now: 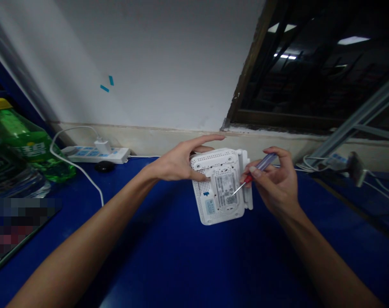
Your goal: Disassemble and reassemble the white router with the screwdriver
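A white router with a vented underside and a printed label faces me, tilted above the blue table. My left hand grips it by its upper left edge, the thumb lying over the underside. Folded antennas run along the router's right side. In my right hand is a screwdriver with a clear purplish and red handle. Its thin metal shaft points down and left over the label; whether the tip touches the surface I cannot tell.
A power strip with a plugged-in white charger lies by the wall, a black round object before it. Bottles stand at the left above a dark flat panel. A metal frame and cables are at the right.
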A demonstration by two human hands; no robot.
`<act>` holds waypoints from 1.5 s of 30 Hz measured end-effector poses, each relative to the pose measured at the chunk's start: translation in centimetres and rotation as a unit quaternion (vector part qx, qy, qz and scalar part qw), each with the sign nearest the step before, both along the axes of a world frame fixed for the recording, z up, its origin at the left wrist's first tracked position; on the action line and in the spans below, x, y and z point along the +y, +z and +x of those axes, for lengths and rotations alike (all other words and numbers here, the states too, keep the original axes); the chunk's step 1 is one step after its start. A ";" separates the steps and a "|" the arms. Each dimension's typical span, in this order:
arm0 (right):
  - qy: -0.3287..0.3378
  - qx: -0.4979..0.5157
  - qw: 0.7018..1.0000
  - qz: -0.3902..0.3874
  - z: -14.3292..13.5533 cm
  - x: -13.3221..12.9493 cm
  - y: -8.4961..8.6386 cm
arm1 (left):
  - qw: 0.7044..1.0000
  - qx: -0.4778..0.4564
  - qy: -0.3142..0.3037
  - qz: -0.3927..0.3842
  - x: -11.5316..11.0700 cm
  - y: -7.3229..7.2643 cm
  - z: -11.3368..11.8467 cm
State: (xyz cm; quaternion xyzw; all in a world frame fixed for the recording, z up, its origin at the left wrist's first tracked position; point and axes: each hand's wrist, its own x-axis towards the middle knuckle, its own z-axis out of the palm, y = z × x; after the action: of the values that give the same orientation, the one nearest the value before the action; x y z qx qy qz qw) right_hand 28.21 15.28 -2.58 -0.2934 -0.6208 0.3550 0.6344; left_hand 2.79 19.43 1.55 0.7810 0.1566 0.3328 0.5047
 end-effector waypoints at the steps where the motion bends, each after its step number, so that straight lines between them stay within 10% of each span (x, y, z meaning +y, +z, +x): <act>1: 0.000 -0.001 1.000 0.002 0.0 0.0 0.1 | 1.000 0.002 0.000 -0.001 -0.1 0.0 0.0; 13: -0.041 -0.069 0.997 0.013 0.3 0.3 -0.4 | 0.999 0.037 0.011 0.005 0.4 0.1 -0.4; 32: 0.014 -0.213 0.977 0.011 0.6 0.6 -2.0 | 0.964 0.238 0.000 -0.115 5.5 -5.8 -4.2; 39: 0.016 -0.192 0.980 0.044 -0.5 -0.5 -1.6 | 0.918 0.337 0.083 0.192 3.0 -2.7 -2.1; 45: 0.041 -0.260 0.961 0.091 -1.4 -1.5 -1.8 | 0.852 0.499 0.007 0.156 -0.4 -1.8 0.3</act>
State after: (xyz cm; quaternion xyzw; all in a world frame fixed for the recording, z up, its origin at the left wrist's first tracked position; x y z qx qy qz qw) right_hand 26.78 13.81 -4.35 -0.2907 -0.8054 0.2342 0.4604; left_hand 3.11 19.06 -0.28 0.9096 0.3386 -0.0782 0.2277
